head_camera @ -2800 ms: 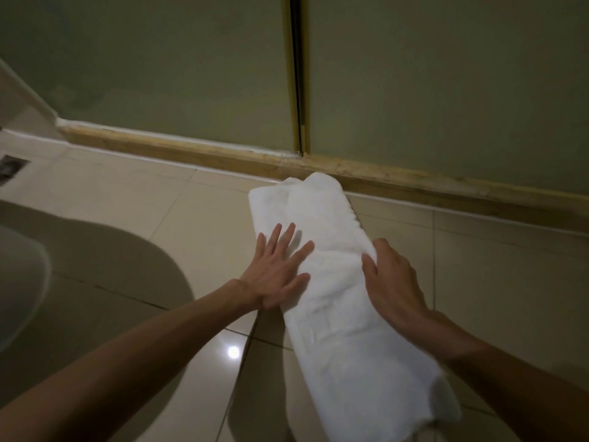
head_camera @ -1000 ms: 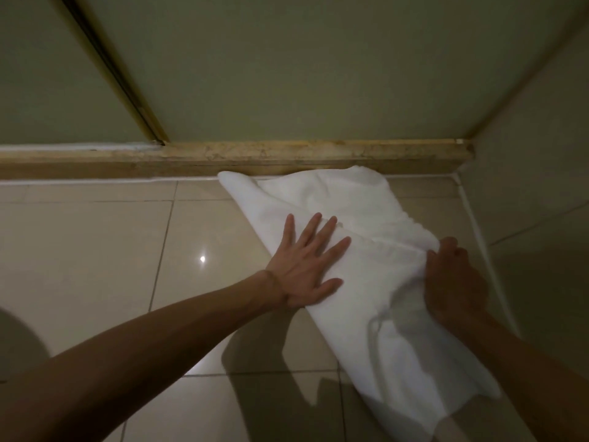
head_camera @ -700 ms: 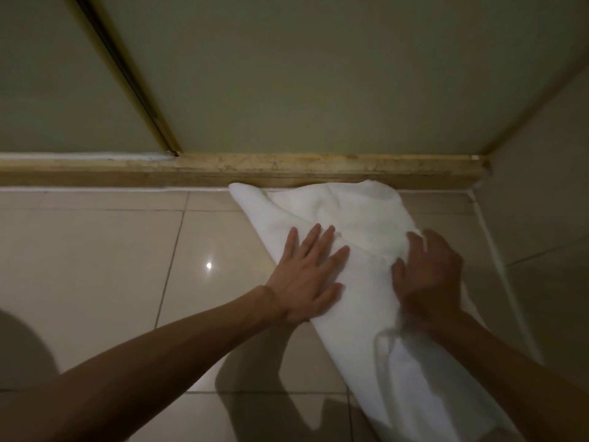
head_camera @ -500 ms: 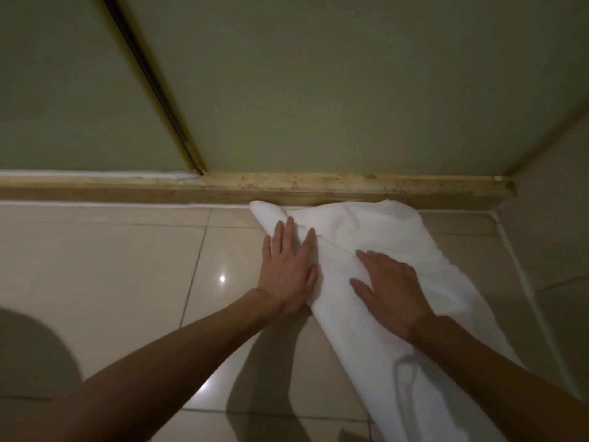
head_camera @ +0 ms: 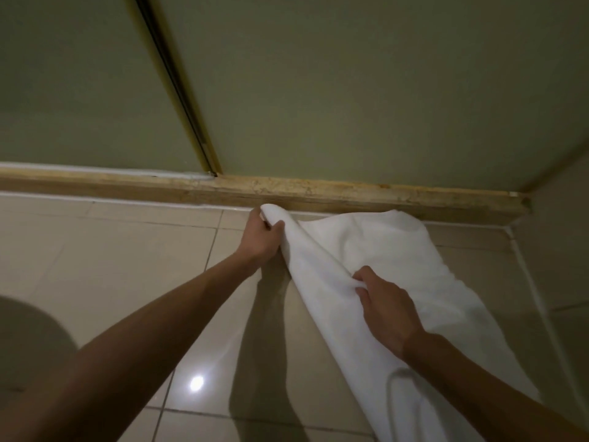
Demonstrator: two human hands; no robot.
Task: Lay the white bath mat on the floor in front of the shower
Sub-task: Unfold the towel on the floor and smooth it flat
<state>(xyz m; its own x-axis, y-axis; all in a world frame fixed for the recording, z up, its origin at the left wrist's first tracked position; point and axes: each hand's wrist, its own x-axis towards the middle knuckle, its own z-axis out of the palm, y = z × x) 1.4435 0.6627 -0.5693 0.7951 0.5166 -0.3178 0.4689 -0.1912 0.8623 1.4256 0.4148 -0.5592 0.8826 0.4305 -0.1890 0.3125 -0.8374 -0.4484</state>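
Bath mat [head_camera: 382,260] long axis diagonal, far end touching shower threshold [head_camera: 350,194]

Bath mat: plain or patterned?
Plain white bath mat, no pattern visible; head view.

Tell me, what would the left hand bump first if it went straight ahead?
Probably the tan shower curb: the left hand, gripping the white bath mat, points at it. Depth is unclear.

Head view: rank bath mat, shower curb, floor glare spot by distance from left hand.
1. bath mat: corner gripped by the left hand.
2. shower curb: just beyond the hand.
3. glare spot: on the tile, nearer the person.
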